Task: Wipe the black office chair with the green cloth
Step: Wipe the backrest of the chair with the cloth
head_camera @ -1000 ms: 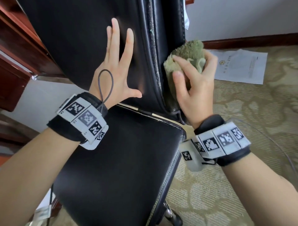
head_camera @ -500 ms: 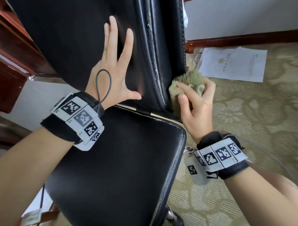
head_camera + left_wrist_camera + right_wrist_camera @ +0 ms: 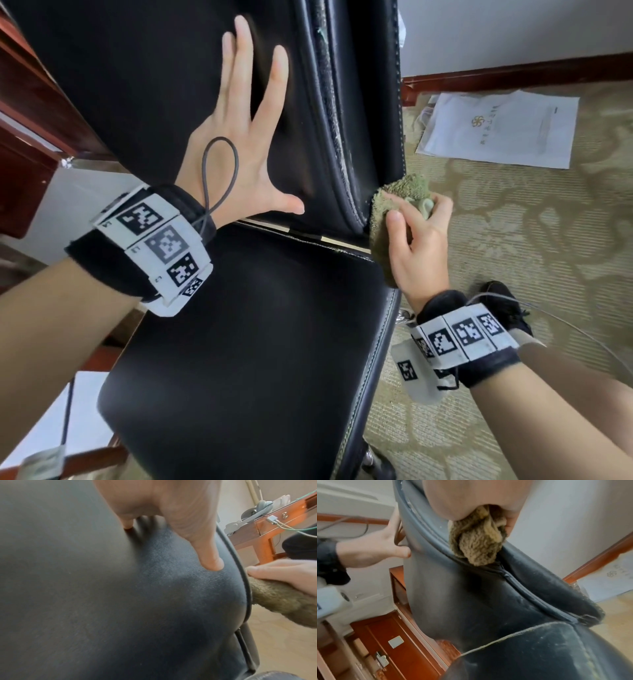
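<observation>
The backrest of the chair [image 3: 144, 85] is braced by the left hand [image 3: 239, 147], whose fingers are spread straight and laid flat on the leather; nothing is held in it. The cloth [image 3: 400, 195] is bunched in the right hand [image 3: 414, 246], with the fingers and thumb curled round it, and is pressed against the side edge of the backrest, low down, just above the rear corner of the seat [image 3: 260, 359]. In the right wrist view the wad is seen lying against the piping seam [image 3: 518, 585], where pale specks and flaking trim show along the edge.

The step in hand is judged to be a wipe along the backrest's side edge. It is done well if the cloth is kept in firm contact with the seam and drawn along its length rather than across it, so that grit is lifted from the groove. The bracing palm should be kept opposite the wiping pressure, since the chair may otherwise swivel or tilt away. A fresh face of the cloth should be turned outward once soiled. The worn trim is best rubbed lightly, as flakes may be pulled loose. The seat is judged not yet finished, specks being visible near its rear seam.
</observation>
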A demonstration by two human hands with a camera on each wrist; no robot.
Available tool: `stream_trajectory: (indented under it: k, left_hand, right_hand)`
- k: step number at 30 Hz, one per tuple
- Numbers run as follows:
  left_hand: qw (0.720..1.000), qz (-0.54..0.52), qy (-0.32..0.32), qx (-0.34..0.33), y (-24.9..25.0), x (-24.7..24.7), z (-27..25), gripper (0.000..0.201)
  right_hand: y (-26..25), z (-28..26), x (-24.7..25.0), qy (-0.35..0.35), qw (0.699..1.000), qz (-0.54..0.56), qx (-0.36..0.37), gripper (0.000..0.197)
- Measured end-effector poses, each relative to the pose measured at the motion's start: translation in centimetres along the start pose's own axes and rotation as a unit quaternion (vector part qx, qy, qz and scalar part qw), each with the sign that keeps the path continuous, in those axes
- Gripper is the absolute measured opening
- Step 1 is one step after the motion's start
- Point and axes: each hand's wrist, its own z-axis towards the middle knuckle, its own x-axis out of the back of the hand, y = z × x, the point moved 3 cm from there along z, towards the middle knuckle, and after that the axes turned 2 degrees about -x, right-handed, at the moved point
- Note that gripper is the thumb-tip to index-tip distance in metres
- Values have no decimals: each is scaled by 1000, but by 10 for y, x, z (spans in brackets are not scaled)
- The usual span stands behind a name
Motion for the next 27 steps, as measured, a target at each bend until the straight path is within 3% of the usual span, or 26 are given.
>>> stream_trajectory:
  k: [5,8,14,19,27]
  left_hand:
    - [1000,-5,3,-9,1,1,-2,135]
    - [1000,-11,5,-14,3,0,-3,135]
    - [1000,-8,3,-18,0,0,-3,135]
    - [1000,10,-1,-12,0,2,-3,135]
    - [1000,18,-13,-11,-2,5,-7,136]
  right_hand:
    - [-47,14,14,80,992,41,91,33]
    - [-73,35,9,83,988,64,117,33]
    - [-56,30,7,46,993,20,104,38]
    - [-21,10,2,12,999,0,48,44]
    - [8,-2,9,-108,992,-51,-33,36]
